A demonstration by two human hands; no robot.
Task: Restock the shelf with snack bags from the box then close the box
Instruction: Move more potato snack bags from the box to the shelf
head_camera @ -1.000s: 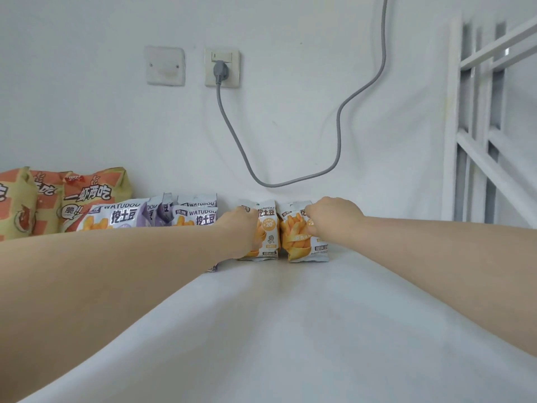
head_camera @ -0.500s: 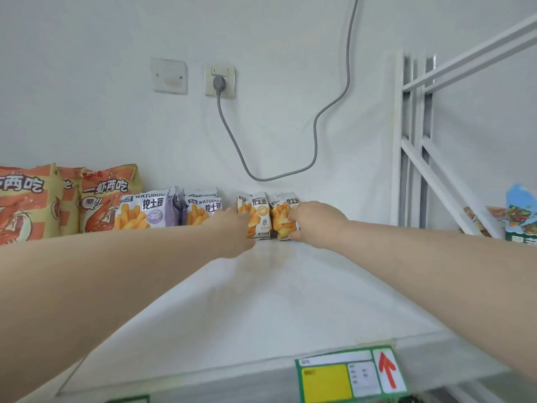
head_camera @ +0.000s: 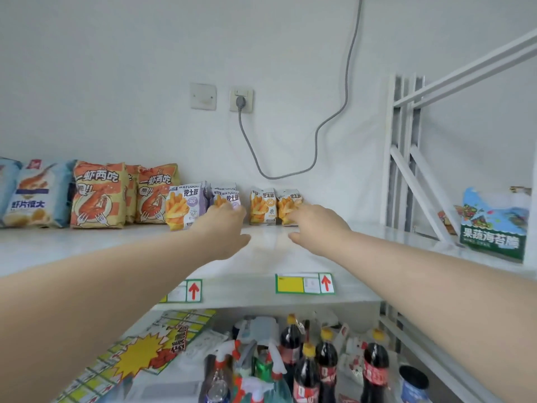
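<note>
Two small orange snack bags (head_camera: 263, 205) (head_camera: 288, 206) stand upright side by side at the back of the white shelf (head_camera: 377, 231). Left of them stand purple snack bags (head_camera: 186, 207) (head_camera: 226, 196). My left hand (head_camera: 225, 228) hovers over the shelf in front of the purple bags, fingers apart, holding nothing. My right hand (head_camera: 315, 225) is spread just in front of the right orange bag, also empty. The box is out of view.
Large orange shrimp-snack bags (head_camera: 98, 194) and a blue bag (head_camera: 32, 196) fill the shelf's left end. A green seaweed snack box (head_camera: 494, 228) sits at right by the white frame (head_camera: 404, 152). A grey cable (head_camera: 331, 120) hangs on the wall. Cola bottles (head_camera: 325, 362) stand on the lower shelf.
Both hands have let go of the two orange bags and drawn back toward me with fingers spread. The view has pulled back and down, showing the shelf edge and lower shelf.
</note>
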